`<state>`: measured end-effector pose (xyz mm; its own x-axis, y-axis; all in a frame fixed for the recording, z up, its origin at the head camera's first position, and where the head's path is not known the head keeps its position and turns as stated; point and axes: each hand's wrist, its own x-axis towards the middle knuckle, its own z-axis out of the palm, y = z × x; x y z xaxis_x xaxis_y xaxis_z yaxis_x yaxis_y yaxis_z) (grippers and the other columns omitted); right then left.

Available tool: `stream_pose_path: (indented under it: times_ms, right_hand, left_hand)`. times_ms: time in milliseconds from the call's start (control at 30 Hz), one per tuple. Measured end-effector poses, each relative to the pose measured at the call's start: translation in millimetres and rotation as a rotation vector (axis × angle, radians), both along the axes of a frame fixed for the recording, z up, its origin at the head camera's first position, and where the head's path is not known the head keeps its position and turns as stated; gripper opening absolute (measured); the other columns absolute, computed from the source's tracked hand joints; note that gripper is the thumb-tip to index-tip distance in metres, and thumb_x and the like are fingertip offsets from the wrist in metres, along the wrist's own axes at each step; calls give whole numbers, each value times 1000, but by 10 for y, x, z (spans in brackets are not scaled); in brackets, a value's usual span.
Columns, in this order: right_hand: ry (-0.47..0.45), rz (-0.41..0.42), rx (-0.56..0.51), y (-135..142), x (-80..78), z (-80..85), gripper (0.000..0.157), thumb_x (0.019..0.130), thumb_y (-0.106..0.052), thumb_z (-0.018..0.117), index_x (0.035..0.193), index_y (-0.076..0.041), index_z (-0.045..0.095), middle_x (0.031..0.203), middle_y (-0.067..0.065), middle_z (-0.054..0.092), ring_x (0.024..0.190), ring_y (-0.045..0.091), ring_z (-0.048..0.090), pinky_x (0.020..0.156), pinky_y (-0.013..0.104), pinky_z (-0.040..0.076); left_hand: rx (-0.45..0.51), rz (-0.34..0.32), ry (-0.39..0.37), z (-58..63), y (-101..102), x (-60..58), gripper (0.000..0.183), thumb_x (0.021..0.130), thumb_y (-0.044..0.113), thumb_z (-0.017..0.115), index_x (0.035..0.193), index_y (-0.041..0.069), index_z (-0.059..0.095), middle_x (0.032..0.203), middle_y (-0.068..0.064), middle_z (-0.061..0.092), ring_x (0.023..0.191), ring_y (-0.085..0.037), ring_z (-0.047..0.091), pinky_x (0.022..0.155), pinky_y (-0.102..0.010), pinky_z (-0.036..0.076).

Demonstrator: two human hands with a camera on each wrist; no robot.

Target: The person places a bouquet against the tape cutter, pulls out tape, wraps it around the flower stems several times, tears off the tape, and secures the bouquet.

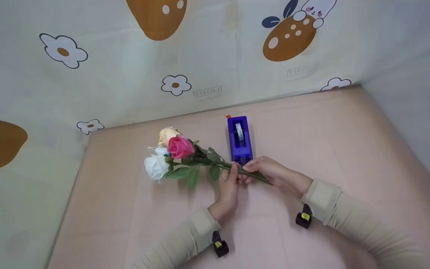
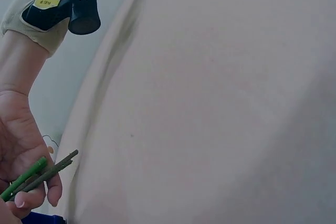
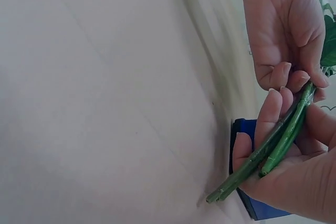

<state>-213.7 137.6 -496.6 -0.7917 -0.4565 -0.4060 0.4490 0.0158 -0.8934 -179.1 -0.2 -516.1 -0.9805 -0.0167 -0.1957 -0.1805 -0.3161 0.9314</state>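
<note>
A bunch of artificial roses, one white (image 1: 156,166), one pink (image 1: 180,147) and one peach (image 1: 167,135), lies slanted across the head view, blooms to the left. My left hand (image 1: 228,188) pinches the gathered stems (image 3: 273,145) below the leaves, between thumb and fingers. Nearer the cut ends, my right hand (image 1: 273,171) holds the same stems, its fingers curled beneath them in the right wrist view. The ends poke out past the right palm (image 2: 18,129). Just behind both hands stands a blue tape dispenser (image 1: 239,140), its near end partly hidden by them.
A pink-beige tabletop (image 1: 334,142) spreads under everything. Behind and at the sides hang pale wall sheets (image 1: 125,74) printed with flowers and brown strawberries. An orange tip (image 1: 228,116) shows at the dispenser's far end. Each sleeve cuff carries a small black camera (image 1: 304,216).
</note>
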Motion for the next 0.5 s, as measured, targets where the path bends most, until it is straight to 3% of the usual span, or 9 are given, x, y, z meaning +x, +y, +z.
stream_pose_path:
  times_ms: [233, 500]
  right_hand:
    - [-59, 34, -13, 26, -39, 20, 15, 89, -9, 53, 87, -4, 67, 73, 2, 66, 62, 10, 60, 66, 25, 49]
    - [-156, 207, -78, 145, -170, 24, 17, 91, -8, 50, 97, 1, 64, 82, 7, 67, 71, 13, 59, 68, 24, 48]
  left_hand:
    - [17, -25, -33, 4, -37, -24, 16, 98, 10, 39, 102, -1, 50, 70, 0, 47, 64, -10, 44, 63, -23, 37]
    - [-12, -112, 12, -36, -100, -118, 22, 96, 8, 43, 109, -7, 51, 72, 2, 50, 65, -8, 46, 63, -20, 39]
